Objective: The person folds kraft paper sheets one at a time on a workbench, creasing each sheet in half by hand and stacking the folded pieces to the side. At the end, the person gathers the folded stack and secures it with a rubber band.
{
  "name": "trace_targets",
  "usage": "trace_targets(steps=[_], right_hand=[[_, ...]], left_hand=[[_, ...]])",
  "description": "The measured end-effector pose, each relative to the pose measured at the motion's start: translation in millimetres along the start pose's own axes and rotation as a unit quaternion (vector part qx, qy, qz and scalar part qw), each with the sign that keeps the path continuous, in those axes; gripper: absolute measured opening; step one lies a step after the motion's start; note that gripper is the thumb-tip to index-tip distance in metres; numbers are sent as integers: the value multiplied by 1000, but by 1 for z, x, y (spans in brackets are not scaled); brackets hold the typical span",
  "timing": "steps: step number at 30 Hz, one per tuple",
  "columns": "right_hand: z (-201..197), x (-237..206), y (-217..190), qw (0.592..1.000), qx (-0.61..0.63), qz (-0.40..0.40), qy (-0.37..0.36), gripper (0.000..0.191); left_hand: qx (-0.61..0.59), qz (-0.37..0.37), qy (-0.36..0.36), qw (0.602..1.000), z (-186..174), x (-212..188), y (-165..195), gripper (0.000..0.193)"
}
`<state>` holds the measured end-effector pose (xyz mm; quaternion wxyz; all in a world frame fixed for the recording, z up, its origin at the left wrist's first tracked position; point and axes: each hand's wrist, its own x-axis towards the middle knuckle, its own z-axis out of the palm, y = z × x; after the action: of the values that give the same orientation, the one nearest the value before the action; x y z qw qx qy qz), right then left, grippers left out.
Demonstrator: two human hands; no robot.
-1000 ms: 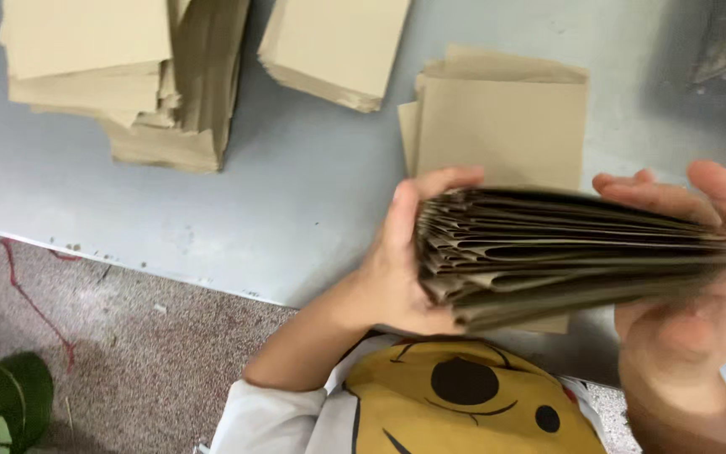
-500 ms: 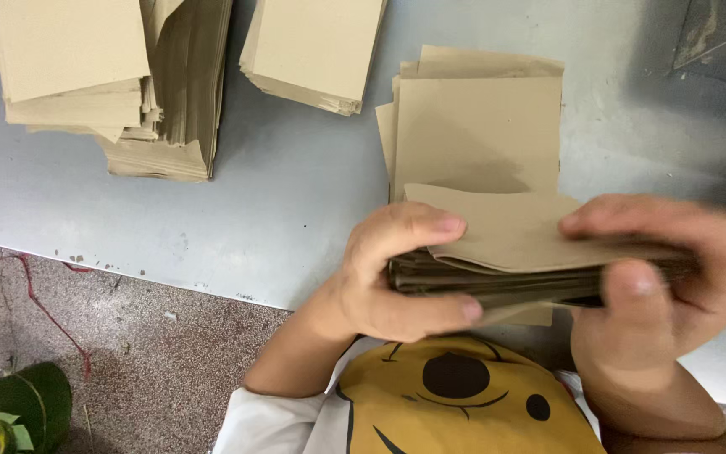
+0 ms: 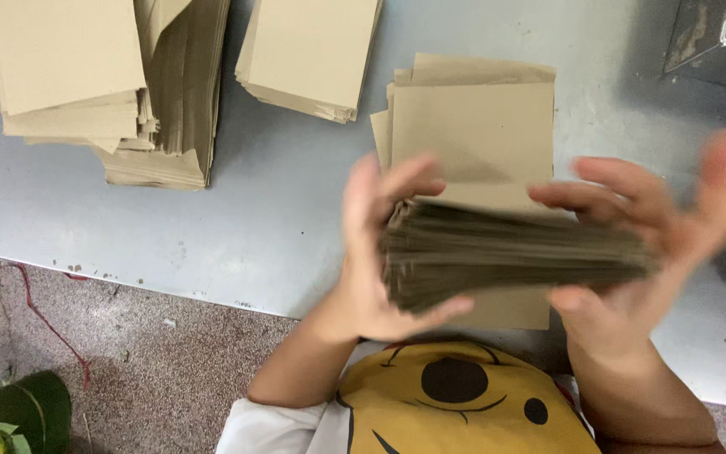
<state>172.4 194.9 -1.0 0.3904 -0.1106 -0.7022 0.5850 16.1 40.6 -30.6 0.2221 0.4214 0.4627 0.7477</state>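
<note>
Grey counter (image 3: pixel 279 219) carrying brown paper piles toward its far edge. Above the near edge, thick bundle (image 3: pixel 514 256) now turned edge-on again, flat half a second ago. Left hand (image 3: pixel 380 252) clamped on one end, right hand (image 3: pixel 657 244) cupping the other, fingers loosened, blurred mid-shuffle.

both hands motion-blurred, paper stack (image 3: pixel 69 76) cut off at top edge
</note>
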Motion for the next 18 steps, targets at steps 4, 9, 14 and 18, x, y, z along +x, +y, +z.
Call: trace_targets(steps=[4, 9, 14, 18], right_hand=[[-2, -10, 5, 997, 6, 70, 8, 107], [-5, -18, 6, 998, -16, 63, 10, 101], [-4, 14, -10, 994, -98, 38, -8, 98], [6, 43, -46, 892, -382, -201, -132, 83]], left_hand=[[164, -9, 8, 986, 4, -13, -2, 84], [-14, -2, 43, 999, 11, -15, -15, 93], [157, -78, 63, 983, 2, -9, -29, 45], [303, 6, 36, 952, 20, -9, -24, 43]])
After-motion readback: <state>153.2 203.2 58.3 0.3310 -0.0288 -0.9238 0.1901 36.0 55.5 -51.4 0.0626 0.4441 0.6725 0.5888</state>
